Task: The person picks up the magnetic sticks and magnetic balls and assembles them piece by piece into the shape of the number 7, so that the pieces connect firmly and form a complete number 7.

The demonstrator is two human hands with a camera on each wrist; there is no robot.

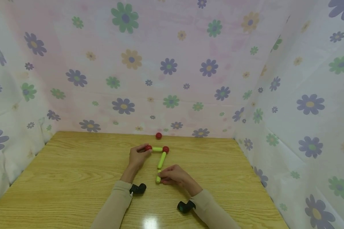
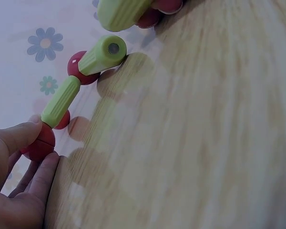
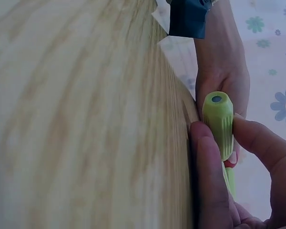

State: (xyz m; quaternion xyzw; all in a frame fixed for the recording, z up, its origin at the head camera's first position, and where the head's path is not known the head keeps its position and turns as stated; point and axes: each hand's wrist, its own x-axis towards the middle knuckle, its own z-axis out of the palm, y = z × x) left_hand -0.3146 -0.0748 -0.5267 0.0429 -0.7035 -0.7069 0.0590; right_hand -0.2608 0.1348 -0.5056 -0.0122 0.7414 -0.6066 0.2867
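Note:
My left hand (image 1: 138,157) pinches a red ball (image 2: 40,145) between thumb and fingers, low over the wooden table. From that ball a short yellow-green magnetic rod (image 1: 157,149) leads right to a second red ball (image 1: 166,149). Another yellow-green rod (image 1: 161,160) runs from the second ball toward me; its free end shows a grey disc in the left wrist view. My right hand (image 1: 176,175) holds a third yellow-green rod (image 3: 218,126) between thumb and fingers, close to that free end. Whether the two rods touch I cannot tell.
A loose red ball (image 1: 159,135) lies near the table's back edge. The wooden table (image 1: 74,178) is enclosed at the back and sides by flower-printed sheets (image 1: 149,95). Black devices sit on the left wrist (image 1: 139,189) and right wrist (image 1: 186,207).

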